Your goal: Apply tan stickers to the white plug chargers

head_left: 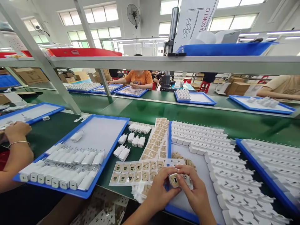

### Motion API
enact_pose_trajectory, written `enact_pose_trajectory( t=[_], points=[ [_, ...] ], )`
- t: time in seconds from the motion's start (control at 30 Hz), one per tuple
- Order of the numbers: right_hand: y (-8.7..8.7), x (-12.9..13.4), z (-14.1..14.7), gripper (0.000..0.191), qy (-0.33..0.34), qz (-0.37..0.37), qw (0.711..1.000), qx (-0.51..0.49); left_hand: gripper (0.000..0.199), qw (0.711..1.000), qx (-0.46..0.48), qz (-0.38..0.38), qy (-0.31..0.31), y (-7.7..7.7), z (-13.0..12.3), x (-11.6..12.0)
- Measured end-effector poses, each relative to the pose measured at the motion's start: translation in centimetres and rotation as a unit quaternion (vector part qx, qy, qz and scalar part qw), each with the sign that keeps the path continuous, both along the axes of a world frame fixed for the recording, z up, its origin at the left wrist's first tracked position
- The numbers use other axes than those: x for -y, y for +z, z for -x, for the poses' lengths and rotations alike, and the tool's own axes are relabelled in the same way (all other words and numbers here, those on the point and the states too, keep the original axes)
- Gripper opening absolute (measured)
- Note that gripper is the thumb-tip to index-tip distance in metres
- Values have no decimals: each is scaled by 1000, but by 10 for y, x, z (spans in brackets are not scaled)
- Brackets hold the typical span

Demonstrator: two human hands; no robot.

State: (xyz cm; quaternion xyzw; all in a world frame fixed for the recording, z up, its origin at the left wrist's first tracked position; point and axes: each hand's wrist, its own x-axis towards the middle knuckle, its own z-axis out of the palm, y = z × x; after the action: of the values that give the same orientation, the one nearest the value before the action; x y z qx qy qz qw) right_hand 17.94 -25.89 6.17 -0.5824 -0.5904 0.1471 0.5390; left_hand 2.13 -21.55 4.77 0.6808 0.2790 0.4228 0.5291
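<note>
My left hand [161,187] is closed around a white plug charger [173,180], whose port end faces me with a tan sticker on it. The fingers of my right hand [193,184] also grip the charger, the thumb pressed at its port end. Just beneath and left of my hands lies a sheet of tan stickers [131,172], partly covered by my left hand. More sticker sheets [156,137] are stacked behind it. To the right, a blue-rimmed tray [181,212] holds many white chargers [201,134] in rows.
Several loose chargers [134,139] stand on the green table left of the stickers. Another blue-rimmed tray [110,125] with chargers lies further left, beside a co-worker's arm [17,150]. A third tray [253,162] is at far right. A shelf [150,65] spans above; a person in orange [140,79] sits opposite.
</note>
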Motion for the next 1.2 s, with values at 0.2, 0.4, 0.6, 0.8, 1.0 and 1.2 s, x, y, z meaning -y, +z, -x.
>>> enact_pose_trajectory(
  t=[0.2,0.4,0.6,0.8,1.0,1.2],
  points=[
    [1,1,2,7,13,-78,993,87,39,1000,-7,1,16,0,-1,-1],
    [3,3,-13,15,-26,-94,995,-35,45,998,16,65,19,-13,-3,-5],
    [-8,-12,-59,48,-258,30,953,160,44,998,58,29,22,-13,0,-4],
    [-31,-20,-60,45,-101,23,954,282,46,990,134,47,16,-15,0,-5],
    [-54,-23,-61,53,-20,58,931,361,41,969,227,-11,97,0,3,6],
    [-65,-20,-61,47,3,55,914,401,35,945,-10,-183,271,28,62,-21]
  ],
)
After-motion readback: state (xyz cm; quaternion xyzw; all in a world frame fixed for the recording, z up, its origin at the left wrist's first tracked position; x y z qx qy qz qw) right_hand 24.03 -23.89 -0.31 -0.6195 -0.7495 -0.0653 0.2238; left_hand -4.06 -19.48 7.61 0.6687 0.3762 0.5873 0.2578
